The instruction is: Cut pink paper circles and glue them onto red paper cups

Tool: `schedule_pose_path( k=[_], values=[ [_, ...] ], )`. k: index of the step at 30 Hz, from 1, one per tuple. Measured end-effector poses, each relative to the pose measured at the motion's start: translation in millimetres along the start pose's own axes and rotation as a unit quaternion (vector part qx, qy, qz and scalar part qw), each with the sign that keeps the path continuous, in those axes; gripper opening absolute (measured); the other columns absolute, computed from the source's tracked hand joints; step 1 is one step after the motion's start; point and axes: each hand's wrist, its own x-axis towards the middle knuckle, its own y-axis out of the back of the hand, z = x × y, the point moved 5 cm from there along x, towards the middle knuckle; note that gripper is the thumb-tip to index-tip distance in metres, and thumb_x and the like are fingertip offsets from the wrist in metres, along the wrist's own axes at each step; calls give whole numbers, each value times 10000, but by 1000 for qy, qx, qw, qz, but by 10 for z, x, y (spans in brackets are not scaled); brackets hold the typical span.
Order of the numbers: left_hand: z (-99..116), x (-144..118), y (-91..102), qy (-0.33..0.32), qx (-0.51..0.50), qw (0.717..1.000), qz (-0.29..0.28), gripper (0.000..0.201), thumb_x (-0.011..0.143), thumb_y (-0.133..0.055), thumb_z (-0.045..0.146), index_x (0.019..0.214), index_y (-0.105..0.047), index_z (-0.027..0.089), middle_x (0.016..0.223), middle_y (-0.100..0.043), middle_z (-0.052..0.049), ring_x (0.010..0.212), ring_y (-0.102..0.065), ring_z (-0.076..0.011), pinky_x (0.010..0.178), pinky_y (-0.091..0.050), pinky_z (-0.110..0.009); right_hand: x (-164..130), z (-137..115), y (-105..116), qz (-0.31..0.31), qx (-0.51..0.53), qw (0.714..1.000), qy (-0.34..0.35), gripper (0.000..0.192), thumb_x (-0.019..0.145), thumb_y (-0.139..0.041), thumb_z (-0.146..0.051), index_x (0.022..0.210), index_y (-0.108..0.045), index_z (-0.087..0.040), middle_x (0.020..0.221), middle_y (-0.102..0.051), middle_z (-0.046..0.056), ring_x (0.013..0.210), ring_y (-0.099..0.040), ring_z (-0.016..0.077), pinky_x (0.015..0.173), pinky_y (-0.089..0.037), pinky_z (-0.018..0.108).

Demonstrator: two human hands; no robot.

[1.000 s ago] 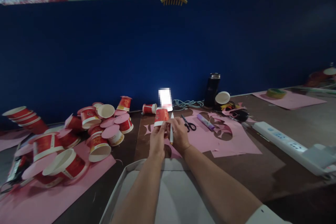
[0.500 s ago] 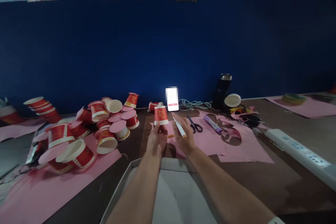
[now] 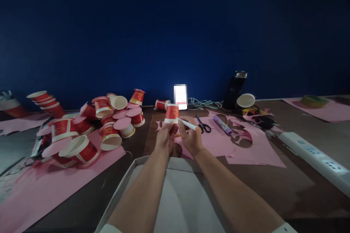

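My left hand [image 3: 163, 139] holds a small red paper cup [image 3: 172, 113] upside down, rim at the bottom, above the table. My right hand [image 3: 190, 139] grips a white pen with an orange end [image 3: 189, 125], lying nearly level with its tip against the cup's lower edge. Both hands hover over a pink paper sheet [image 3: 240, 149] with shapes cut out of it. Black scissors [image 3: 203, 126] and a purple glue stick [image 3: 222, 125] lie just right of my right hand.
A heap of red paper cups with pink paper discs [image 3: 104, 127] sits at the left on pink paper. A lit phone [image 3: 180, 95], a black flask [image 3: 234, 89] and cables stand at the blue wall. A white power strip [image 3: 314, 153] lies right; a white box [image 3: 128, 185] lies under my forearms.
My right hand turned the pen from upright to nearly level and brought its tip to the cup. The view shifted right and tilted up.
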Motion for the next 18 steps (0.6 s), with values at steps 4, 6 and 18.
schedule_pose_path(
  k=[4, 6, 18],
  values=[
    [-8, -24, -32, -22, 20, 999, -23, 83, 643, -666, 70, 690, -605, 103, 633, -603, -7, 571, -574, -72, 579, -468, -172, -5, -17, -23, -2, -8, 1000, 21, 213, 885, -493, -320, 979, -638, -194, 949, -661, 79, 862, -623, 183, 722, -498, 281],
    [-9, -32, -46, -29, 24, 999, -30, 123, 589, -703, 94, 663, -605, 107, 615, -599, 0, 566, -567, -73, 570, -455, -172, -8, -23, -32, 2, -13, 999, 38, 208, 882, -496, -310, 971, -639, -188, 932, -664, 76, 858, -623, 180, 706, -502, 276],
    [-64, -19, -47, -55, 92, 993, -53, 182, 539, -755, 246, 605, -640, 122, 594, -583, 4, 577, -531, -95, 618, -426, -238, -8, -21, -19, 14, -39, 997, 61, 188, 887, -501, -306, 950, -623, -178, 928, -665, 75, 800, -637, 168, 688, -521, 274]
  ],
)
